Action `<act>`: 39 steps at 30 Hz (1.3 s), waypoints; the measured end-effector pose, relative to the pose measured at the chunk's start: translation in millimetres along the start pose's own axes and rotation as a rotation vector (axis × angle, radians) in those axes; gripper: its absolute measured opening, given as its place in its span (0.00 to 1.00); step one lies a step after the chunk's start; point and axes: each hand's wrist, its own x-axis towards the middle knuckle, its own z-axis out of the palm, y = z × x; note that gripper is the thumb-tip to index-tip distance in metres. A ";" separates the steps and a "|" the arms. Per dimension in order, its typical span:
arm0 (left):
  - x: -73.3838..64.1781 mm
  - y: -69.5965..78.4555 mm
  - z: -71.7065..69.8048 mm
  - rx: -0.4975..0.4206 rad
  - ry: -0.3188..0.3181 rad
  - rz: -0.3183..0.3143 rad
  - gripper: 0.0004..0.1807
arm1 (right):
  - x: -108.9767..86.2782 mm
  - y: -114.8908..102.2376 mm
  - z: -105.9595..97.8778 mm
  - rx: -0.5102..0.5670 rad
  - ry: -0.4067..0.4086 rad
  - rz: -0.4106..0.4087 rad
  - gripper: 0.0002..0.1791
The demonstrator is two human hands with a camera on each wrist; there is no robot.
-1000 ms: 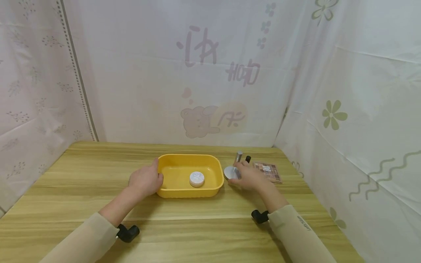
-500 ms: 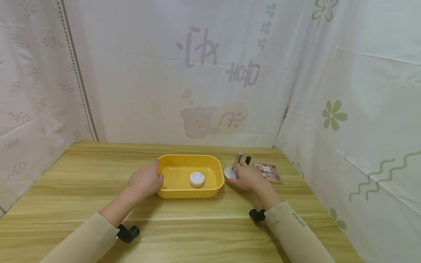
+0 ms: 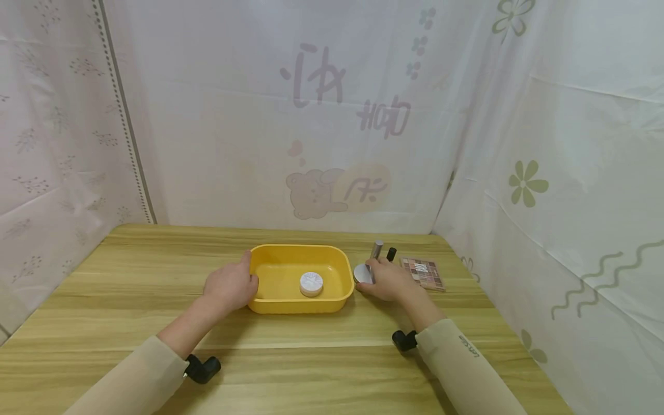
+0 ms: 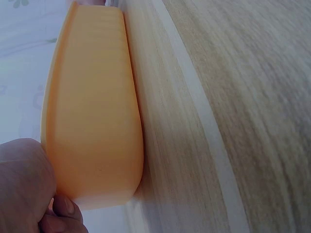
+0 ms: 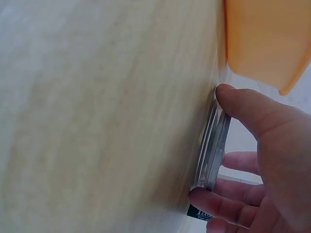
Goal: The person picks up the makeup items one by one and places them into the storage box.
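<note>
Currently, the left hand [image 3: 230, 282] grips the left end of the yellow tray [image 3: 295, 308], thumb and fingers at its rim. The right hand [image 3: 390, 282] pinches a round silver compact [image 3: 362, 273] between thumb and fingers across its edges. The compact lies flat just beside the tray's right end; whether it bears fully on the table [image 3: 311, 369] cannot be determined.

Hazards, in the inspector's judgement: the hold is on a thin, apparently smooth edge, so a slack pinch could let the compact slip and drop. A low path leftward could knock it against the tray wall. The silver tube [image 3: 377, 248] and the black-capped tube [image 3: 391, 252] reach close behind the right hand, their near ends hidden; a sideways sweep could roll them or push the checked palette [image 3: 422, 273]. Inside the tray, the white round case [image 3: 311, 284] sits right of centre and could be struck. A left-hand tug could shift the tray.
</note>
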 end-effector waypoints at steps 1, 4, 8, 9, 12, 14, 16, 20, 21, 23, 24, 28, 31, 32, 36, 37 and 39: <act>0.0 0.1 0.0 0.001 0.000 0.000 0.38 | 0.1 0.0 0.1 0.000 0.000 0.000 0.45; -0.1 0.0 0.5 0.003 0.000 0.001 0.38 | 0.2 -0.3 0.1 0.002 -0.001 0.000 0.45; 0.0 0.4 0.8 0.005 0.003 0.001 0.38 | 0.5 0.1 0.5 0.007 -0.002 0.000 0.44; 0.1 0.4 1.0 0.006 0.004 0.001 0.38 | 0.7 0.2 0.5 0.009 -0.001 0.000 0.44; 0.1 0.4 1.1 0.006 0.002 -0.002 0.39 | 0.7 0.1 0.5 0.011 -0.001 -0.004 0.44; 0.1 0.5 1.0 0.005 0.000 -0.004 0.39 | 0.6 0.0 0.6 0.014 -0.002 -0.006 0.44; 0.1 0.6 0.8 0.006 -0.004 -0.006 0.39 | 0.5 -0.2 0.9 0.015 -0.002 -0.010 0.44; 0.6 0.9 0.1 0.007 -0.008 -0.010 0.39 | 0.5 -0.5 1.2 0.024 -0.001 -0.010 0.44; 0.7 0.9 0.1 0.007 -0.008 -0.011 0.39 | 0.7 -0.2 1.4 0.025 0.000 -0.010 0.44; 1.0 0.8 0.0 0.006 -0.009 -0.013 0.39 | 1.0 0.4 1.5 0.028 0.001 -0.008 0.44; 1.1 0.7 0.0 0.007 -0.009 -0.013 0.39 | 1.2 0.7 1.7 0.029 0.001 -0.008 0.44; 1.2 0.2 0.5 0.008 -0.008 -0.014 0.39 | 1.8 1.1 2.1 0.038 0.001 -0.003 0.44; 1.3 0.0 0.7 0.010 -0.006 -0.013 0.39 | 2.0 1.2 2.5 0.046 0.004 0.001 0.44; 1.2 -0.1 0.9 0.010 -0.005 -0.012 0.39 | 2.1 1.2 2.6 0.047 0.006 0.002 0.44; 1.3 -0.4 1.6 0.010 -0.002 -0.011 0.38 | 1.9 1.5 4.3 0.059 0.007 0.005 0.43; 1.3 -0.5 1.7 0.010 -0.002 -0.011 0.38 | 1.7 1.3 4.5 0.062 0.008 0.007 0.43; 1.5 -0.7 2.0 0.009 -0.003 -0.014 0.38 | 1.6 1.2 5.1 0.069 0.007 0.010 0.43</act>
